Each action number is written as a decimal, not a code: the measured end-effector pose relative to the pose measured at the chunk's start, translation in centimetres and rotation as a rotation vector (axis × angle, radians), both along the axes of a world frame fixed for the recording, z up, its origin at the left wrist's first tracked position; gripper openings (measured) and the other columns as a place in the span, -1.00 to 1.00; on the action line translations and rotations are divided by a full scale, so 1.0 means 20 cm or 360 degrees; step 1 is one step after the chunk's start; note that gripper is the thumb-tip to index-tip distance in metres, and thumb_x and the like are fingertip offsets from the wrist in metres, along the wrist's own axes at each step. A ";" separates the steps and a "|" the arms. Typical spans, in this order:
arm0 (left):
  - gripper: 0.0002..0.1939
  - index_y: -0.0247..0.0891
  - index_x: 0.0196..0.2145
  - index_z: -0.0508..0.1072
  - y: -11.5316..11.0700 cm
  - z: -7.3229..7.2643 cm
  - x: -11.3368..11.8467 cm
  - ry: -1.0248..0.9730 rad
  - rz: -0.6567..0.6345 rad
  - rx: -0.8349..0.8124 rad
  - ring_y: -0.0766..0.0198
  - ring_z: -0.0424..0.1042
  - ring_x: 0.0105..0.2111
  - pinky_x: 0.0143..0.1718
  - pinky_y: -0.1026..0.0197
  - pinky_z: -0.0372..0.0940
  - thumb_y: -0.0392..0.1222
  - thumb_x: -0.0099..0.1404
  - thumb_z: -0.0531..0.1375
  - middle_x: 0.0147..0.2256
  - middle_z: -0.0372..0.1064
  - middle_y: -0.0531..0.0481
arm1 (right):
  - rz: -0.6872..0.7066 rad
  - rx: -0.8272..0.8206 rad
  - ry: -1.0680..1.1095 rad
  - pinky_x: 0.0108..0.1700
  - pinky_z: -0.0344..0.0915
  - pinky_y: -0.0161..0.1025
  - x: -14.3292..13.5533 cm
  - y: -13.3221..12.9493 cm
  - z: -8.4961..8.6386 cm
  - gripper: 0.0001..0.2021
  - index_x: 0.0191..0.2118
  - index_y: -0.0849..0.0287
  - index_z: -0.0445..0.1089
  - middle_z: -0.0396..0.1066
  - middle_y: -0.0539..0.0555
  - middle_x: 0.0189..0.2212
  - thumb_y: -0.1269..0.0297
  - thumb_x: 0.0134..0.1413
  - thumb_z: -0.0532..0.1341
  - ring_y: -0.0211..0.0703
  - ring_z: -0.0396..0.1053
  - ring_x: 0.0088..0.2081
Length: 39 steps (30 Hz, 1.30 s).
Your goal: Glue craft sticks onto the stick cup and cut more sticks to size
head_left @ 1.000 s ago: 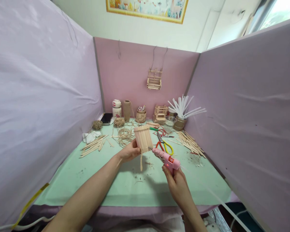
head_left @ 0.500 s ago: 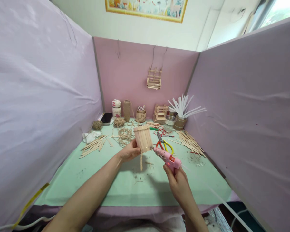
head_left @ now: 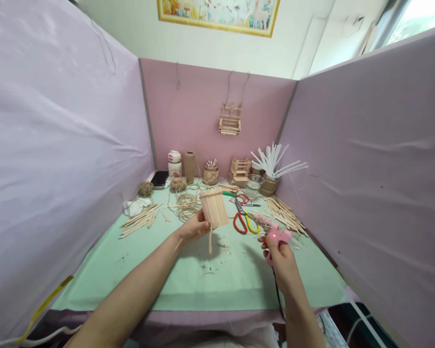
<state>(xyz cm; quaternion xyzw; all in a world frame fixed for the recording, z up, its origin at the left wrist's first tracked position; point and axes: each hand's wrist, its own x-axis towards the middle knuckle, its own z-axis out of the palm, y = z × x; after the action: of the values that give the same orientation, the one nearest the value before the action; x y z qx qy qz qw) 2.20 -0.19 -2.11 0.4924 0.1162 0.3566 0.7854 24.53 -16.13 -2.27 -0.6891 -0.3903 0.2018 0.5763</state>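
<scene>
Your left hand (head_left: 195, 229) pinches the wooden panel (head_left: 214, 209) by its lower left edge, above the desk (head_left: 159, 290) and left of the scissors (head_left: 240, 223). Your right hand (head_left: 283, 258) grips the pink glue gun (head_left: 278, 235), just right of the scissors.

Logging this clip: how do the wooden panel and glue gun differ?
Colour: the wooden panel is pale tan; the glue gun is pink.
Shape: the panel shows a flat face of side-by-side strips; the gun has a barrel and handle.
Attachments: a rope hangs from the panel; a dark cord hangs below the gun.
Both are held above the green tabletop.
</scene>
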 end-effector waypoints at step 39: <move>-0.41 -0.24 -0.02 0.40 0.03 -0.02 0.02 -0.0164 0.0185 -0.0091 0.04 0.36 0.02 0.13 -0.06 0.13 -0.16 -0.03 0.41 -0.05 0.43 -0.17 | 0.0438 0.0627 0.0009 -0.27 0.27 -0.22 -0.43 0.41 0.14 -0.77 -0.33 0.20 0.41 0.44 0.06 -0.40 0.12 0.08 0.18 -0.15 0.35 -0.35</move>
<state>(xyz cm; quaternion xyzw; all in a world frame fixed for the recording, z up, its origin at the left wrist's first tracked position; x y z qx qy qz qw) 2.67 0.39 -2.42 0.4433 0.1142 0.4229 0.7821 15.84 -7.92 0.58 -0.5030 -0.5108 0.2002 0.6678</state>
